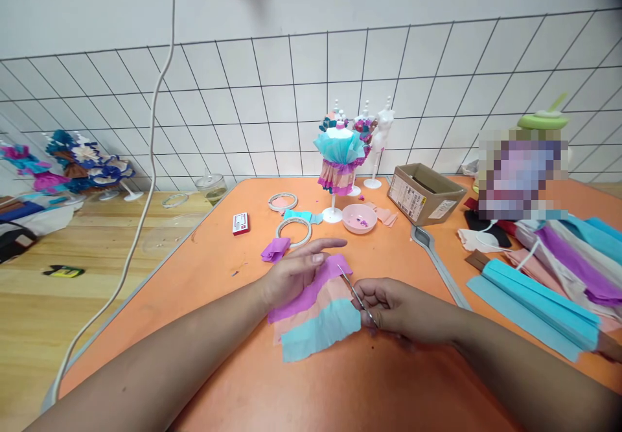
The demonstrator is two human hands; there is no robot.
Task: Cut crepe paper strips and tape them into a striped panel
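1. Tabletop, orange, is supporting the layered paper.
2. Left hand is resting open at the paper's left; it should be steadying every layer.
3. Right hand is gripping scissors at the paper's right; short snips should be keeping edges even.

The orange desk is the support surface. Reference item: pink bowl. Immediately left of the bowl: dressed mannequin, upright on a white base. Behind the bowl: other mannequins, upright. Left of the bowl: rear tape ring, front tape ring, blue paper strip and, farther out, red-and-white box. Left and forward of the bowl: folded purple paper. Right of the bowl: peach paper pieces, open cardboard box, grey long-handled item. Far right of the bowl: blue paper sheets.
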